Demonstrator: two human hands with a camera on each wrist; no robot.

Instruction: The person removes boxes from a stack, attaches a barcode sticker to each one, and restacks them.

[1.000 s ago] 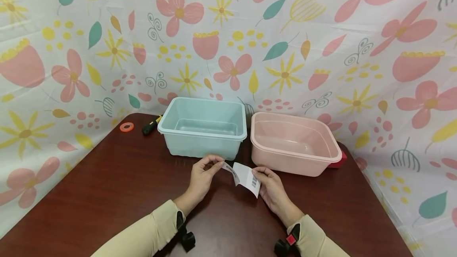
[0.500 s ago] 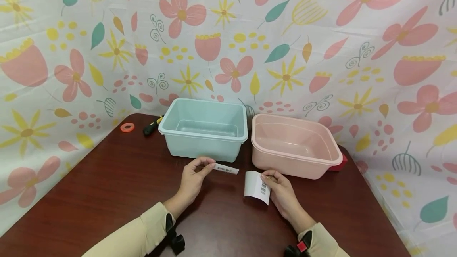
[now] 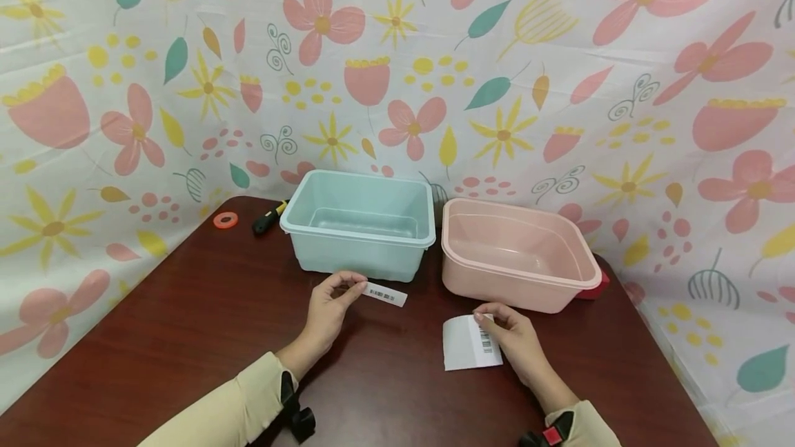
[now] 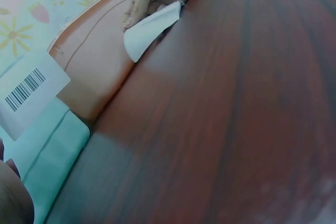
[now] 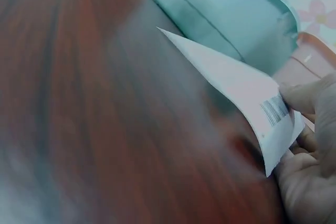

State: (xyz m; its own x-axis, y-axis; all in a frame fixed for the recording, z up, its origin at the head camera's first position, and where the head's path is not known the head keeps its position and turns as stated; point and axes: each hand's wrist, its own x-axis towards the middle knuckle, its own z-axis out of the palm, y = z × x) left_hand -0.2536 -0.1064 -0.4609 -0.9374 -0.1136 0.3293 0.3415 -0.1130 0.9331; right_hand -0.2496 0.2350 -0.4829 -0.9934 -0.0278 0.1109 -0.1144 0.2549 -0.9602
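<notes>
My left hand (image 3: pixel 327 309) pinches the left end of a narrow white barcode sticker (image 3: pixel 386 294), holding it up in front of the blue tub. The same barcode sticker (image 4: pixel 32 94) shows large in the left wrist view, with its black bars facing the camera. My right hand (image 3: pixel 511 336) grips a squarish white sheet of label paper (image 3: pixel 459 343) by its upper right corner. One barcode label is on that sheet beside the thumb; the rest of its face is plain. In the right wrist view the label sheet (image 5: pixel 226 77) bends in a curve over the table.
A light blue tub (image 3: pixel 357 250) and a pink tub (image 3: pixel 515 281) stand side by side at the back of the brown table (image 3: pixel 186 336). An orange tape ring (image 3: pixel 226 220) and a dark-handled tool (image 3: pixel 267 221) lie at the back left. Something red (image 3: pixel 595 288) shows behind the pink tub.
The narrow sticker has come off the label sheet. My hands have drawn apart, the left with the sticker going left, the right with the sheet going right and nearer to me.
</notes>
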